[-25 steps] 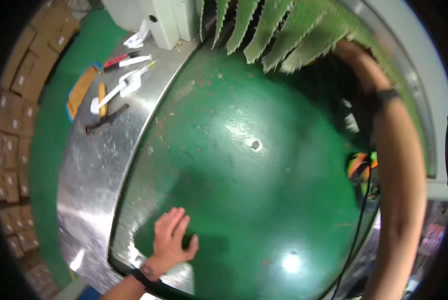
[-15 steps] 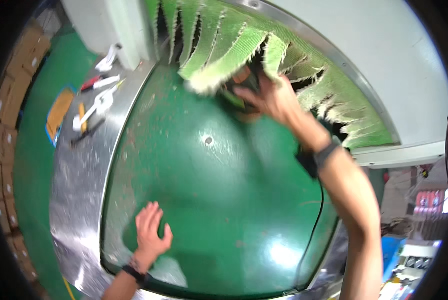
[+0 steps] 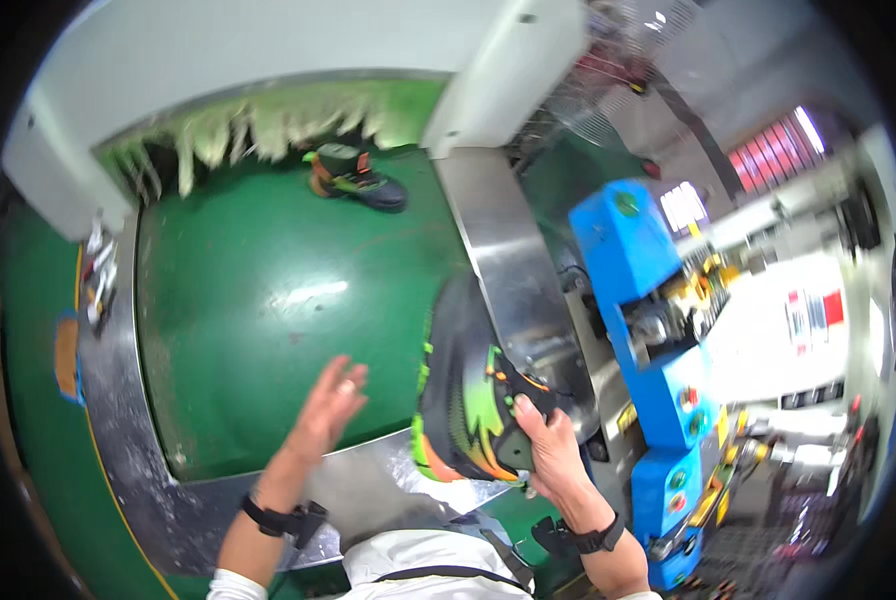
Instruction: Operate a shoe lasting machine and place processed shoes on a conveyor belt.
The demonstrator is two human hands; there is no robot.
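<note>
My right hand (image 3: pixel 556 452) grips a black shoe (image 3: pixel 458 405) with bright green and orange patches, its thumb over the collar. The shoe is raised close to me at the right front corner of the green conveyor belt (image 3: pixel 268 350), with its toe pointing away. My left hand (image 3: pixel 330 410) hovers near the belt's front edge, fingers apart and nothing in them. Farther off, a second shoe (image 3: pixel 366 188) of the same colours stands on the belt, touching or close to the frayed green curtain (image 3: pixel 268 125).
Metal rims (image 3: pixel 513 240) border the belt. Small hand tools (image 3: pixel 98 280) lie on the left rim. At right stands a blue machine (image 3: pixel 623 245) with coloured buttons. White housing (image 3: pixel 268 40) rises above the curtain.
The view has swung right. My right hand, earlier reaching to a dark and orange object under the curtain, now holds a shoe near me. My left hand stays open.
</note>
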